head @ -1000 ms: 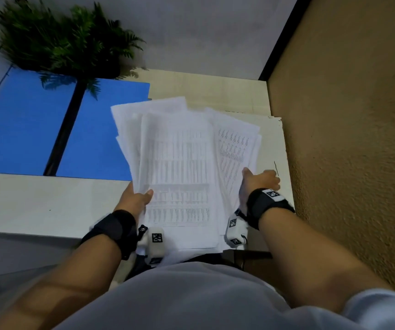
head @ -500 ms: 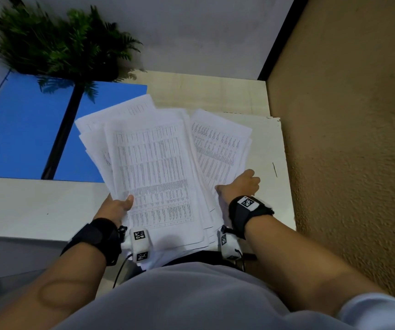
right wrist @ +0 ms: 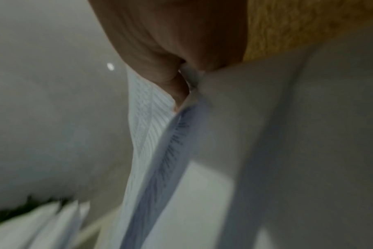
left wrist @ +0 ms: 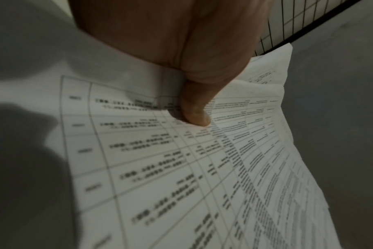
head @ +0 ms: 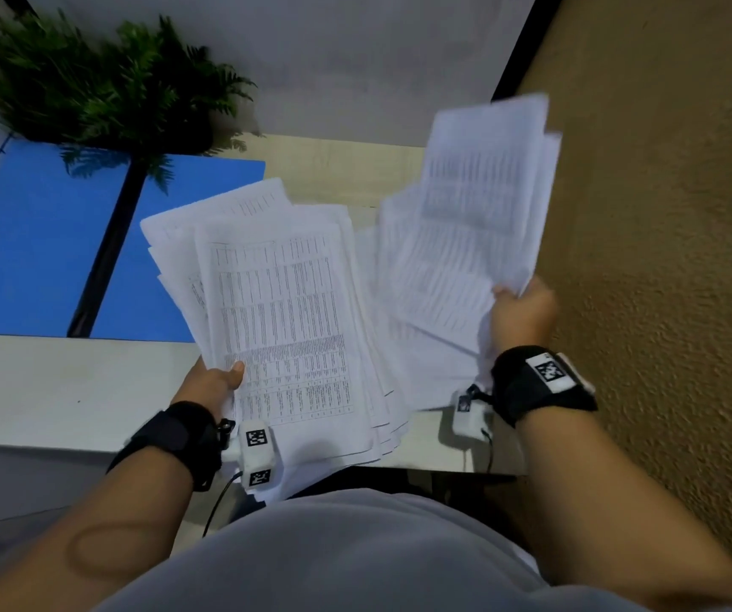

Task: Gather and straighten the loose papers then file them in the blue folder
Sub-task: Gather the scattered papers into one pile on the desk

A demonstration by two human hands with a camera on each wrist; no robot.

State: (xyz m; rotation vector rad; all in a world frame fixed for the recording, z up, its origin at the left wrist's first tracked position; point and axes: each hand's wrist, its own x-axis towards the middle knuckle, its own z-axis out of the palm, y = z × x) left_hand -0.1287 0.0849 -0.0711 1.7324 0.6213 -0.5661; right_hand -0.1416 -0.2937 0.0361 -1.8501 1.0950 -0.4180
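The papers (head: 284, 311) were white, printed with black tables of fine ruled lines and small text. The folder (head: 37, 240) was bright blue with a black spine strip. The surface (head: 46, 390) was off-white, a pale wood-grain panel behind it. The plant (head: 103, 81) was dark green. The wall (head: 664, 258) was a textured ochre. Both wrist straps (head: 540, 382) were black, with black-and-white square tags.

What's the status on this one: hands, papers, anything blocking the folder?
Left hand grips main paper stack; right hand grips raised second bundle. Blue folder open, unfilled. Plant overhangs it.
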